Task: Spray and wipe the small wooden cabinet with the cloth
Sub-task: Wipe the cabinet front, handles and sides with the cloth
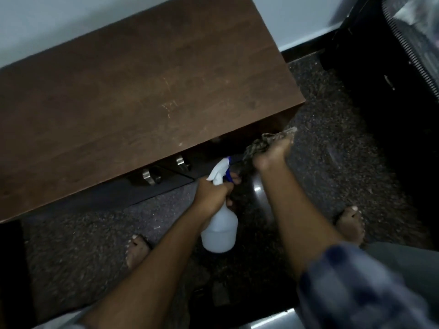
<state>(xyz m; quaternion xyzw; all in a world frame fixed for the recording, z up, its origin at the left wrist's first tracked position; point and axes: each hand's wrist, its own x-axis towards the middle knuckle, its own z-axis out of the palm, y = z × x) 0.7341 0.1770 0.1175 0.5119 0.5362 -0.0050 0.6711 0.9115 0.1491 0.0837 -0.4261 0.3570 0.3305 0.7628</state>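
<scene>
Cabinet [142, 96]: dark brown wood top, faint scratches, against the wall
Left hand [211, 193]: clenched around white spray bottle [219, 230]
Right hand [270, 154]: grasping crumpled cloth [261, 144] at cabinet's front corner

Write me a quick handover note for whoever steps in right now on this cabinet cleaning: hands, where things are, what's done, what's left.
Left hand: closed round the neck of the spray bottle, nozzle pointing at the cabinet front.
Right hand: closed on the cloth, held low by the cabinet's front right corner.
Cabinet: stands against the wall, top bare, with faint scuff marks; two metal handles show under the front edge.
Done: not certain; the top looks dry, and no wet streaks show.
Left: likely spray and wipe the front, then the top; the picture is blurred, so check surfaces yourself.
</scene>
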